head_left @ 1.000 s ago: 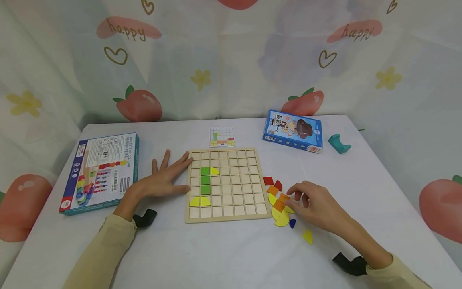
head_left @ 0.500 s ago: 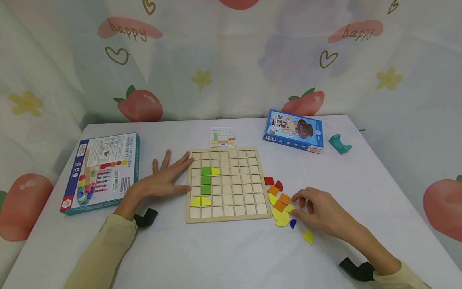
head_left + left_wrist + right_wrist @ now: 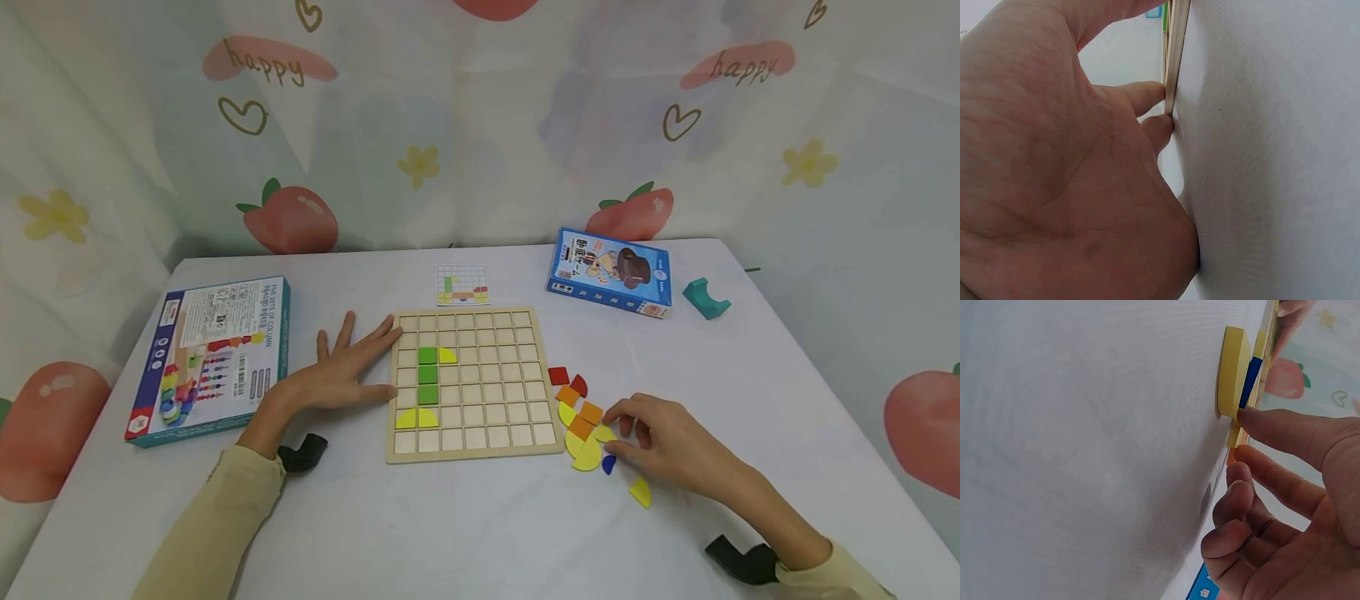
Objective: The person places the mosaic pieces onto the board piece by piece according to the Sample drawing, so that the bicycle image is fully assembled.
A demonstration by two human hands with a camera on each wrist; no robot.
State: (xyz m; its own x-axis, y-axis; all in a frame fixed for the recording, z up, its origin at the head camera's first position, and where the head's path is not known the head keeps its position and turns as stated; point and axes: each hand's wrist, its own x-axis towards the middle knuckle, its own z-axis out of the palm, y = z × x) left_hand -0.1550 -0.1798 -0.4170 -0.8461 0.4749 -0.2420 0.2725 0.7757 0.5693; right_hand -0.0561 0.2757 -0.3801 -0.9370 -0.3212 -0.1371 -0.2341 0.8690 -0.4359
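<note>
A wooden grid board (image 3: 480, 455) lies mid-table, with green squares (image 3: 427, 374) and yellow quarter-circles (image 3: 447, 356) set in some cells. My left hand (image 3: 333, 375) is spread flat at the board's left side, fingertip and thumb touching its edge. To the right of the board, thumb and index finger of my right hand (image 3: 667, 437) pinch a yellow piece (image 3: 1234, 433) at the edge of a loose pile. Orange squares (image 3: 581, 427), red pieces (image 3: 558, 376) and larger yellow pieces (image 3: 587, 455) make up that pile. A blue piece (image 3: 609, 465) lies beside my thumb.
Behind the board lies a small card (image 3: 462, 285) printed with a coloured grid. A puzzle box (image 3: 217, 358) is at the left, a blue box (image 3: 611, 272) at the back right. Beside the latter sits a teal curved block (image 3: 706, 299). One yellow piece (image 3: 641, 492) lies apart.
My right hand has shifted right and slightly nearer, from the orange squares to the yellow piece at the pile's right edge. The left hand has stayed on the board's edge.
</note>
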